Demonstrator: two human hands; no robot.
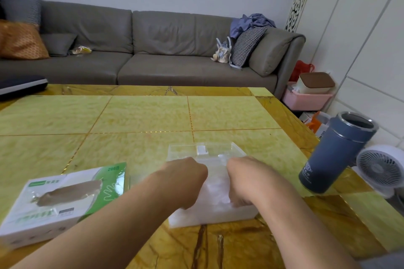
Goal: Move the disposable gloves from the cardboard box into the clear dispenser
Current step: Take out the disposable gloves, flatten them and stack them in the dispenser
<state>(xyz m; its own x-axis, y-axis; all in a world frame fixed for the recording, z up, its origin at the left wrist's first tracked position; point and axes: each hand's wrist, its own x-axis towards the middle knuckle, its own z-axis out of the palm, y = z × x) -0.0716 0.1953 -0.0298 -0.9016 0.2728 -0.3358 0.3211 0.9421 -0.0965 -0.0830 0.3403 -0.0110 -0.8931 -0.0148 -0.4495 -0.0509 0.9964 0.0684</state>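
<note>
The clear dispenser (237,148) sits on the table in front of me, its transparent lid tipped open at the far side. A white stack of disposable gloves (215,191) fills it. My left hand (185,173) reaches down into the left side of the stack, back of the hand up and fingers hidden. My right hand (241,183) is at the right side, its fingers curled down into the gloves near the front corner. The white and green cardboard box (61,200) lies to the left, its torn top opening showing brown inside.
A blue insulated tumbler (336,153) stands open at the right, close to my right forearm. A small white fan (381,168) sits beyond the table's right edge. A grey sofa (153,50) runs behind the yellow marble table (142,116).
</note>
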